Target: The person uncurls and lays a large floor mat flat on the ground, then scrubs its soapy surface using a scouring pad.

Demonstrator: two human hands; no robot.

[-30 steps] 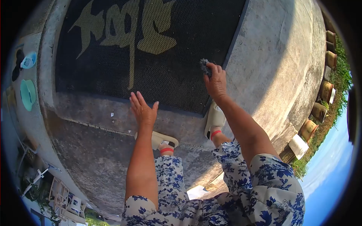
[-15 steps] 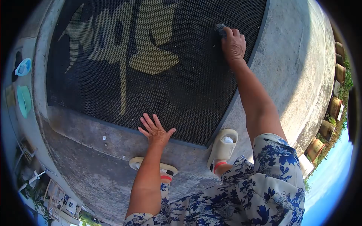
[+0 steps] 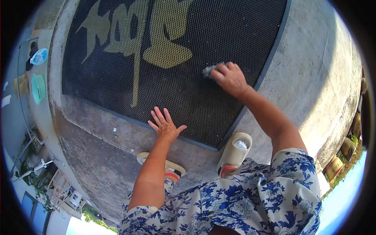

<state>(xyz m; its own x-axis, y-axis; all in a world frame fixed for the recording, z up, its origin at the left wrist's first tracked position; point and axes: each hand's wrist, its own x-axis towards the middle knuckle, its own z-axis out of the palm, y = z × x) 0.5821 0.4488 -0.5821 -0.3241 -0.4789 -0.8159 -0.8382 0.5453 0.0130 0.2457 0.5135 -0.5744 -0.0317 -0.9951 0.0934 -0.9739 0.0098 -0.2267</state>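
A black mesh floor mat (image 3: 235,35) with tan lettering lies flat on the concrete in front of me. My right hand (image 3: 231,79) is closed round a grey, fuzzy steel wool scrubber (image 3: 212,70), which rests on the mat's right part. That hand and the scrubber are slightly blurred. My left hand (image 3: 165,127) lies flat with fingers spread over the mat's near edge and holds nothing. White specks dot the mat around the scrubber.
My feet, in cream slippers (image 3: 235,152), stand at the mat's near edge. To the left are a green basin (image 3: 38,89) and a blue-and-white basin (image 3: 39,57). Plant pots (image 3: 334,167) line the right side. Concrete floor (image 3: 301,58) surrounds the mat.
My right hand has drawn the scrubber nearer to me and a little to the left across the mat. My left hand stays pressed at the near edge. The view has shifted slightly.
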